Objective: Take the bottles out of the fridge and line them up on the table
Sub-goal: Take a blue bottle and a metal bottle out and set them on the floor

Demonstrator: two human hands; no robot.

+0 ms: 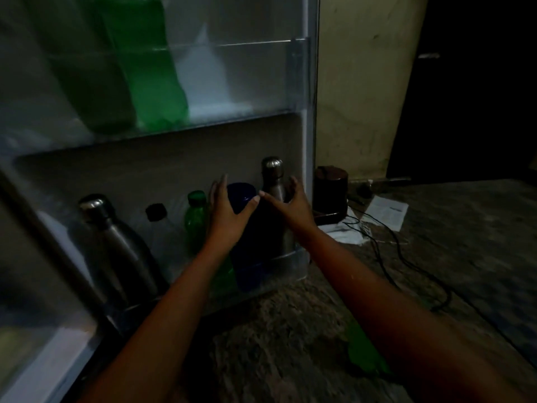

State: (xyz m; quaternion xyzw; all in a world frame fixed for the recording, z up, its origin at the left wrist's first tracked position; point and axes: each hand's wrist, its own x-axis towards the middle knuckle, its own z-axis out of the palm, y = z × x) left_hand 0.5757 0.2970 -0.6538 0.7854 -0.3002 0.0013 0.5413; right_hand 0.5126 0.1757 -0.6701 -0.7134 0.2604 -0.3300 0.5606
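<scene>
Head view: blue bottle [247,266], upright, right end of door shelf [300,257]; steel bottle [273,175] next, at the corner. My left grip [229,216], spread, nearest blue cap; right grip [295,207], spread, beside steel neck.

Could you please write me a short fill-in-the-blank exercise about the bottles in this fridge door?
1. The bottle between the left hand and the right hand is ____ in colour.
2. The clear bottle has a ____ cap.
3. The tall bottles on the upper shelf are ____.
Missing words: blue; black; green.
</scene>
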